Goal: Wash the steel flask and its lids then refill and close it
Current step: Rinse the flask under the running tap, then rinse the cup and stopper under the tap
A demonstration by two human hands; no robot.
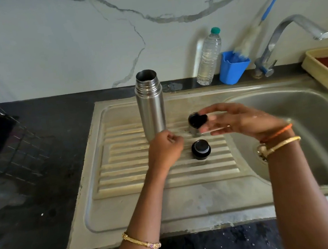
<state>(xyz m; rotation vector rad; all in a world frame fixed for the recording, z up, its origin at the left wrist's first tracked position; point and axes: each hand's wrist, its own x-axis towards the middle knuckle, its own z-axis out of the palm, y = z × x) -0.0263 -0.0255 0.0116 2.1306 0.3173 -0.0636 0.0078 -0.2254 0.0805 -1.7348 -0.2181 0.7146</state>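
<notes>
Sink unit (pixel 128 211): a steel basin with a ribbed drainboard, set in a dark counter; everything below is placed from it.
Tap (pixel 292 32): at the back rim of the sink unit, spout curving over the basin.
Steel flask (pixel 151 105): stands upright on the drainboard's far edge, mouth uncovered, no lid on it.
Water bottle (pixel 209 56): on the counter behind the sink unit, green cap on, beside a blue cup (pixel 233 70).
Yellow tray (pixel 326 71): at the sink unit's far right corner.
Right hand (pixel 239 121): over the drainboard near the basin edge, fingers stretched out straight around the cup lid; blurred, so whether they pinch it cannot be told.
Left hand (pixel 165 150): over the drainboard just in front of the flask, fingers curled into a loose fist, holding nothing.
Cup lid (pixel 197 123): steel outside, dark inside, on the drainboard right of the flask.
Black stopper (pixel 201 149): on the ribs just nearer than the cup lid.
</notes>
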